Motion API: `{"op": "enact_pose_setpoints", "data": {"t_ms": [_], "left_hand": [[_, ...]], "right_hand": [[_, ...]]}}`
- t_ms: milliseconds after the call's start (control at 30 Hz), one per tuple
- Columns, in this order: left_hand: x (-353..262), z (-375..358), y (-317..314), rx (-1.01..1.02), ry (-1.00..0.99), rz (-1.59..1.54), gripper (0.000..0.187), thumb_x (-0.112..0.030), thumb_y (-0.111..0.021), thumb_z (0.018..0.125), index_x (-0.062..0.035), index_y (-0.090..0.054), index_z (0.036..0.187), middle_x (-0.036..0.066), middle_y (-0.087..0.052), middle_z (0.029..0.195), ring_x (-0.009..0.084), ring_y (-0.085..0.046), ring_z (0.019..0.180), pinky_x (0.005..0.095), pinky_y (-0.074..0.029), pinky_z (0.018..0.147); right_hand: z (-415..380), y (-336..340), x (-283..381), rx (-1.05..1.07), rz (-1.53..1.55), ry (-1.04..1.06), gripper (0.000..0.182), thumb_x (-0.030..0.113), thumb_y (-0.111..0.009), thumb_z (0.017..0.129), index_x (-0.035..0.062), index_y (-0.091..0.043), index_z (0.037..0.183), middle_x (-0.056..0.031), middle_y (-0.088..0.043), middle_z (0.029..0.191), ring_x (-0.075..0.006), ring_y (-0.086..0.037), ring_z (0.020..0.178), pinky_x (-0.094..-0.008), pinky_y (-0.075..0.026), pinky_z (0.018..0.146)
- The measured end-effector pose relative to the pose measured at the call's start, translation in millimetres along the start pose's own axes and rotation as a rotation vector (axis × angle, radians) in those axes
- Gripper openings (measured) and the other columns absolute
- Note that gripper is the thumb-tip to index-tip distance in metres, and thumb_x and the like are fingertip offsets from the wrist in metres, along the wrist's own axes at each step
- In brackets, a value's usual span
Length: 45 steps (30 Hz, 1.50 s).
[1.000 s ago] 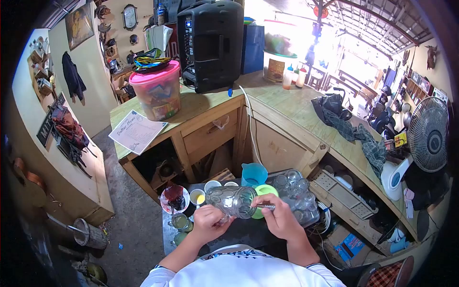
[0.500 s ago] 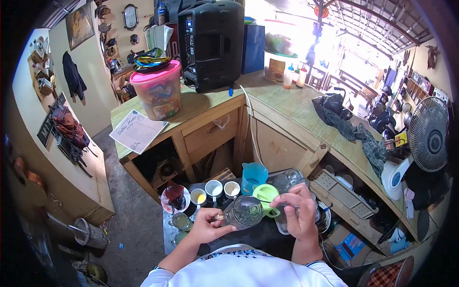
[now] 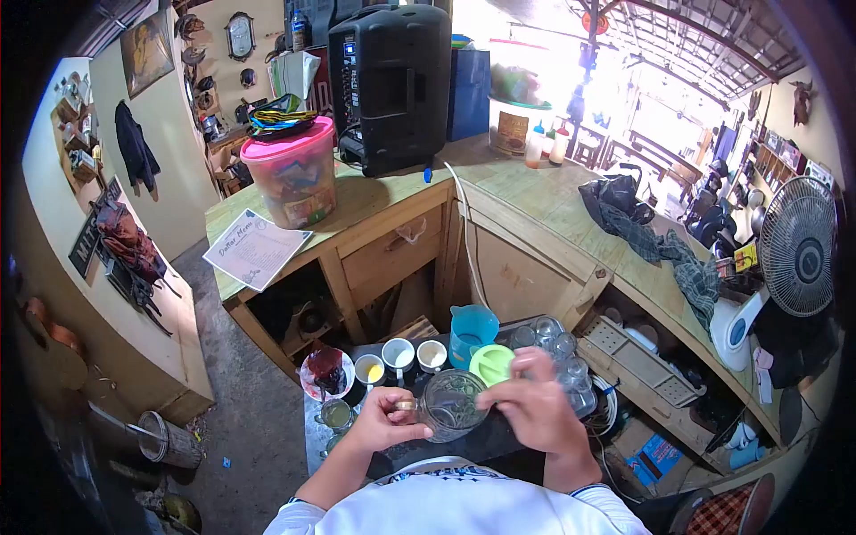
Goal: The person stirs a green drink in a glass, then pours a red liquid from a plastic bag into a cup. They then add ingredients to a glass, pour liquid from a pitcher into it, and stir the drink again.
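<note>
My left hand [image 3: 382, 421] is closed round the handle of a clear glass mug [image 3: 453, 406], held over the low dark table with its mouth turned up toward me. At the mug's right rim is my right hand [image 3: 535, 406], its fingers pinched together and smeared by motion; what they hold, if anything, I cannot make out. Just behind them sits a green lid [image 3: 492, 364], partly covered by that hand. A blue plastic pitcher [image 3: 473, 334] stands beyond it. Three white cups [image 3: 369, 369] with pale or yellow contents stand to the left.
Upturned-looking clear glasses [image 3: 571, 366] stand on a tray at the right. A plate with a dark red item [image 3: 328, 371] and a glass mug [image 3: 337, 414] are at the left. The wooden counter [image 3: 526, 201] bears a speaker [image 3: 392, 89] and a pink-lidded tub [image 3: 290, 174].
The glass mug has turned from tilted to more upright in my left hand. My right hand has moved down and left, from above the green lid to the mug's rim.
</note>
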<state>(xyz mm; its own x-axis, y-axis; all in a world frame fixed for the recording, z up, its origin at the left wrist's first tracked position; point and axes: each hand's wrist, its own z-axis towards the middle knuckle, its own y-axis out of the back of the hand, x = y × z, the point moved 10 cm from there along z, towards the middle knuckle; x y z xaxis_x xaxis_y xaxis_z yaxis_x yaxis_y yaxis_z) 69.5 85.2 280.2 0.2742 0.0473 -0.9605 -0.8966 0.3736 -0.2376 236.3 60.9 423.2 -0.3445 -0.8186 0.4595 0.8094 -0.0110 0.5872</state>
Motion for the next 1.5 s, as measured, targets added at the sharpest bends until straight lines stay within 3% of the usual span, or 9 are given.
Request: {"op": "enact_pose_setpoints", "data": {"t_ms": [67,167,233,700,900,1033,1167,1333,1500], "left_hand": [[7,-1,4,-0.009,0.024,0.004,0.057,0.009,-0.079,0.063,-0.0148,-0.027,0.058,-0.008,-0.039,0.055,0.0006,-0.043,0.053,0.0209,-0.044,0.055],[-2,-1,-2,0.018,-0.027,0.08,0.056,0.0,-0.082,0.066,-0.0136,-0.029,0.055,-0.009,-0.034,0.054,0.0017,-0.029,0.052,0.0216,-0.023,0.048],[-8,0,-5,0.042,-0.059,0.136,0.056,-0.001,-0.082,0.066,-0.0131,-0.029,0.055,-0.009,-0.033,0.054,0.002,-0.028,0.052,0.022,-0.023,0.047],[-55,-5,-15,-0.055,-0.438,0.653,0.043,-0.009,-0.084,0.063,-0.0083,-0.042,0.049,0.002,-0.042,0.046,0.0138,-0.042,0.04,0.0269,-0.028,0.04],[-63,-7,-24,-0.07,-0.575,0.756,0.041,-0.009,-0.083,0.062,-0.0083,-0.044,0.049,0.004,-0.044,0.046,0.0184,-0.045,0.04,0.0295,-0.031,0.039],[-68,-13,-22,-0.124,-0.688,0.787,0.039,-0.007,-0.081,0.062,-0.0088,-0.044,0.05,0.004,-0.043,0.046,0.0205,-0.046,0.04,0.0295,-0.032,0.04],[-82,-14,-30,-0.105,-0.765,0.803,0.037,-0.005,-0.081,0.06,-0.0092,-0.045,0.052,0.004,-0.045,0.047,0.0211,-0.048,0.041,0.0294,-0.033,0.04],[-81,-15,-35,-0.118,-0.805,0.873,0.036,-0.005,-0.081,0.06,-0.0094,-0.045,0.053,0.004,-0.047,0.048,0.0214,-0.049,0.042,0.0297,-0.035,0.041],[-83,-13,-43,-0.104,-0.842,0.911,0.035,-0.004,-0.08,0.06,-0.0091,-0.046,0.054,0.004,-0.048,0.049,0.022,-0.05,0.042,0.0299,-0.037,0.042]], "right_hand": [[-6,25,7,-0.092,-0.031,0.011,0.028,0.001,-0.065,0.073,0.0109,-0.069,0.099,0.0018,-0.066,0.084,-0.024,-0.048,0.083,-0.0419,-0.038,0.091],[-7,18,2,-0.159,-0.058,0.039,0.018,0.006,-0.06,0.081,0.0087,-0.067,0.098,0.0018,-0.066,0.083,-0.0239,-0.048,0.082,-0.0418,-0.037,0.089],[-7,-24,-20,0.089,0.016,-0.113,0.019,0.008,-0.058,0.084,0.0092,-0.064,0.102,0.0026,-0.065,0.079,-0.0216,-0.049,0.079,-0.042,-0.038,0.086],[-32,18,-33,-0.158,0.184,-0.341,0.031,0.016,-0.055,0.091,0.0041,-0.056,0.12,-0.0037,-0.07,0.083,-0.0224,-0.058,0.076,-0.0358,-0.041,0.084],[-28,-10,-40,-0.061,0.391,-0.42,0.022,0.011,-0.059,0.091,-0.0016,-0.065,0.108,-0.0086,-0.072,0.082,-0.0098,-0.053,0.058,-0.0224,-0.044,0.056],[-59,19,-67,-0.413,0.823,-0.504,0.024,0.01,-0.057,0.093,-0.0017,-0.066,0.111,-0.0094,-0.072,0.081,-0.0022,-0.045,0.048,-0.0177,-0.036,0.045],[-41,-35,-54,0.071,0.63,-0.535,0.03,0.022,-0.054,0.097,-0.0038,-0.068,0.105,-0.0138,-0.071,0.082,0.0015,-0.039,0.046,-0.0163,-0.03,0.042],[-55,0,-77,-0.478,0.989,-0.491,0.027,0.017,-0.055,0.096,-0.0028,-0.067,0.11,-0.0009,-0.057,0.058,0.0001,-0.04,0.041,-0.0167,-0.029,0.038],[-41,-35,-55,-0.035,0.741,-0.546,0.033,0.025,-0.054,0.097,-0.0038,-0.066,0.106,-0.0165,-0.07,0.079,0.0004,-0.042,0.04,-0.0154,-0.032,0.039]]}}
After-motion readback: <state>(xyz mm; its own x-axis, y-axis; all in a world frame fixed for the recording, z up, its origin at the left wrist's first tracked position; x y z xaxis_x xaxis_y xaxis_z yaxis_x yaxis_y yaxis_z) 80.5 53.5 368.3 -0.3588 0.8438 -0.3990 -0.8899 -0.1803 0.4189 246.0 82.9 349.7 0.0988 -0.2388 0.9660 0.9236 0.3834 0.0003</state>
